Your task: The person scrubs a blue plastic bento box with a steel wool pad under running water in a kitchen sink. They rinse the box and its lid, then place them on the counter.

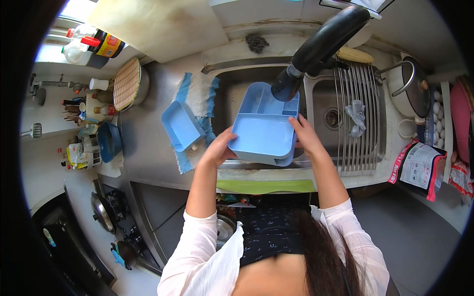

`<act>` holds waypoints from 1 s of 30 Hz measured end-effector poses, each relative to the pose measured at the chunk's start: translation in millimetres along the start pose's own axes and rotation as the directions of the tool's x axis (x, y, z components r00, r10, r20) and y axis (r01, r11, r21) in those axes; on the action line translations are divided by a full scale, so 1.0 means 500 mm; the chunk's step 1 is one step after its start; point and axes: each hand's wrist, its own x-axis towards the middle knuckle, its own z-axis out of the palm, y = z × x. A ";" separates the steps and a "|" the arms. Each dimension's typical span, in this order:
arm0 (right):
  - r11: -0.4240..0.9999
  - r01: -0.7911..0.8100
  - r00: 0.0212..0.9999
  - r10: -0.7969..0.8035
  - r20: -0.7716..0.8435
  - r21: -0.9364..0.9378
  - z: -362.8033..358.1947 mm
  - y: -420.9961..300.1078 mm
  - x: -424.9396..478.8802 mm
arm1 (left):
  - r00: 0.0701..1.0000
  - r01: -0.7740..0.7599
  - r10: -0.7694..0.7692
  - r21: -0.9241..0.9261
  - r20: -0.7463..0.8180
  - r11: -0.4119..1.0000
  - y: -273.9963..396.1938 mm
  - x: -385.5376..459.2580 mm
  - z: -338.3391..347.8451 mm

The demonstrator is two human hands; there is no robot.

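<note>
Both my hands hold a blue plastic compartment box point(263, 133) over the near part of the left sink basin point(231, 96). My left hand point(219, 147) grips its left side, and my right hand point(308, 136) grips its right side, thumb on the rim. Large and small compartments show inside the box. The black faucet head point(287, 84) hangs over its far end. Left of the sink, a smaller blue plastic container point(181, 125) rests on a blue and white towel point(196, 92).
A metal roll-up rack point(344, 148) spans the right basin, bearing a crumpled grey cloth point(356, 117) and corn point(354, 55) at its back. A lidded pot point(405, 88) stands farther right. Leftward are a woven-covered bowl point(127, 84) and a dark blue basin point(109, 142). A steel scourer point(256, 43) lies behind the sink.
</note>
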 end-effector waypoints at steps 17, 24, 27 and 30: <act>0.899 0.307 0.929 -0.355 0.109 0.313 -0.003 0.056 0.019 | 0.861 -0.509 0.482 -0.259 -0.165 0.821 -0.050 0.038 0.029; 0.530 -0.571 0.784 0.126 0.607 0.627 0.066 0.123 0.054 | 0.665 -0.586 0.744 0.570 -0.067 0.576 0.017 -0.036 0.022; 0.716 -0.397 0.775 -0.073 0.627 0.574 0.089 0.157 0.080 | 0.633 -0.574 0.774 0.652 -0.031 0.496 0.041 -0.023 0.043; 0.734 -0.394 0.795 -0.031 0.606 0.554 0.086 0.157 0.082 | 0.654 -0.542 0.756 0.673 -0.040 0.504 0.049 0.024 0.053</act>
